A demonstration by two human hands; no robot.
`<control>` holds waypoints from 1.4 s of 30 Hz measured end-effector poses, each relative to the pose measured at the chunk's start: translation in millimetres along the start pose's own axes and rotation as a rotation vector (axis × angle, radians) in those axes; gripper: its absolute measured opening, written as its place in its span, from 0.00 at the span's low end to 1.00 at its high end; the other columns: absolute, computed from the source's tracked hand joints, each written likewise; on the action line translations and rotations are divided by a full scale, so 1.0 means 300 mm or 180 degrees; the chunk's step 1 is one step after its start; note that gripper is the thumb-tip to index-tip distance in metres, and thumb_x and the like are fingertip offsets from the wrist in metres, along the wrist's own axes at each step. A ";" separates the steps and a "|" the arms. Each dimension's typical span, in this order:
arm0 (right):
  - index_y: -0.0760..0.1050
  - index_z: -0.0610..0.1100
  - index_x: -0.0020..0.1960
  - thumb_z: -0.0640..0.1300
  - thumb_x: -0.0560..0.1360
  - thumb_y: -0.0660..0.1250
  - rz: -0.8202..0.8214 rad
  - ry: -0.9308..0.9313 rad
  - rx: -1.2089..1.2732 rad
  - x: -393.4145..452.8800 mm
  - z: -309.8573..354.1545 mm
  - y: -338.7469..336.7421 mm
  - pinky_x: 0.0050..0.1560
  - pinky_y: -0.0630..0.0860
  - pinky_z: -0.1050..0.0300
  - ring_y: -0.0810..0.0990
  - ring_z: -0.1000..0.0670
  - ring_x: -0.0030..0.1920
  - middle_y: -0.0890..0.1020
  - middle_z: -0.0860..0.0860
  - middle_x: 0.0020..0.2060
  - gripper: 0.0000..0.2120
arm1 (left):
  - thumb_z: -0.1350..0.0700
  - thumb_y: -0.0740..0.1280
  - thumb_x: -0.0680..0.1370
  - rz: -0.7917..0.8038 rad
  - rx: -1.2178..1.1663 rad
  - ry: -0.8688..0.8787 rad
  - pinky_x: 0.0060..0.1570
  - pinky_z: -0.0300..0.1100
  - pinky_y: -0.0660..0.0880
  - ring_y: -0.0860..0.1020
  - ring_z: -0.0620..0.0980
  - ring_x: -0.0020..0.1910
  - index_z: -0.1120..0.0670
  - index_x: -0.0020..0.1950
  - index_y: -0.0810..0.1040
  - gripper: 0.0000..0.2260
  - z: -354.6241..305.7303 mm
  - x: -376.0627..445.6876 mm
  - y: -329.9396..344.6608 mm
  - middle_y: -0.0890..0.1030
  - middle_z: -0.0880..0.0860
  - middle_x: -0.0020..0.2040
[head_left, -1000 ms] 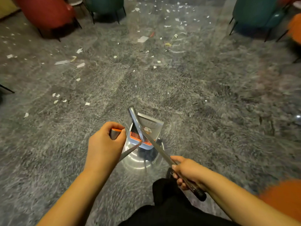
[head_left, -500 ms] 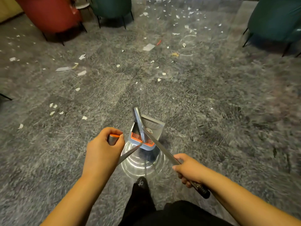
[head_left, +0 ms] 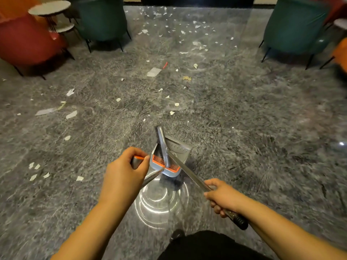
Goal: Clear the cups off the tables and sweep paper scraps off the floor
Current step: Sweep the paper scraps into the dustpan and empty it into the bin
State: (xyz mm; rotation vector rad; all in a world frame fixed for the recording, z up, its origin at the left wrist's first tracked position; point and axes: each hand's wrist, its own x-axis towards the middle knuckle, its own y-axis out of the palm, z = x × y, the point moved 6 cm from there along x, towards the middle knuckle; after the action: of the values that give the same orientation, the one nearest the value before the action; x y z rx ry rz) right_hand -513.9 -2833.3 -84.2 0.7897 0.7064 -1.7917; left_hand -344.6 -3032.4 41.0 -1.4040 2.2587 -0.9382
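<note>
My left hand grips the orange-tipped end of the dustpan handle. The grey dustpan with its orange comb hangs just above the floor in front of me. My right hand grips the metal broom handle near its black end, and the broom head lies across the dustpan. White paper scraps are scattered over the grey marble floor, mostly ahead and to the left.
A red armchair and a teal armchair stand at the far left, with small round side tables between them. Another teal armchair and an orange seat stand at the far right.
The view has moved forward and tilted up, so the scraps and chairs now sit lower and closer. Both hands keep their hold on the handles.
</note>
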 end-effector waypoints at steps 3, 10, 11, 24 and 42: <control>0.63 0.54 0.58 0.38 0.80 0.58 -0.0187 0.0012 0.0178 0.069 0.075 -0.095 0.20 0.63 0.65 0.65 0.55 0.19 0.68 0.48 0.28 0.12 | 0.46 0.71 0.73 0.0130 0.0034 0.0169 0.32 0.33 0.68 0.76 0.31 0.40 0.36 0.45 0.74 0.07 -0.063 0.165 0.079 0.77 0.29 0.39; 0.65 0.52 0.56 0.38 0.80 0.58 -0.0421 0.0037 0.0534 0.301 0.267 -0.446 0.20 0.62 0.67 0.64 0.55 0.18 0.68 0.48 0.27 0.11 | 0.47 0.71 0.71 0.0253 0.0026 0.0294 0.30 0.33 0.68 0.76 0.32 0.36 0.36 0.43 0.76 0.06 -0.230 0.583 0.355 0.78 0.31 0.35; 0.65 0.52 0.57 0.38 0.80 0.58 -0.0441 0.0057 0.0574 0.341 0.298 -0.505 0.20 0.62 0.67 0.64 0.55 0.18 0.68 0.48 0.28 0.11 | 0.47 0.71 0.71 0.0242 0.0023 0.0290 0.30 0.34 0.68 0.76 0.32 0.36 0.36 0.44 0.75 0.07 -0.258 0.648 0.400 0.78 0.31 0.35; 0.66 0.51 0.50 0.37 0.80 0.57 -0.0248 0.0069 0.0404 0.773 0.825 -1.134 0.21 0.61 0.67 0.64 0.55 0.19 0.67 0.49 0.26 0.09 | 0.48 0.72 0.72 0.0037 0.0036 0.0065 0.32 0.36 0.71 0.77 0.37 0.34 0.36 0.43 0.75 0.08 -0.551 1.388 0.761 0.78 0.32 0.36; 0.62 0.50 0.62 0.37 0.81 0.58 -0.0507 0.0116 0.0969 1.446 1.614 -1.581 0.20 0.61 0.68 0.64 0.55 0.18 0.68 0.48 0.27 0.14 | 0.50 0.72 0.71 0.0414 0.0000 0.0505 0.33 0.35 0.71 0.77 0.33 0.39 0.36 0.43 0.76 0.09 -0.761 2.578 1.052 0.79 0.31 0.38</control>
State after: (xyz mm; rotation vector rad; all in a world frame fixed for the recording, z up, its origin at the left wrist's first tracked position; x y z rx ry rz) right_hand -1172.1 -3296.3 -76.9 0.9922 0.5378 -2.0645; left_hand -1048.5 -3537.0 48.7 -1.2039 2.4312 -1.0390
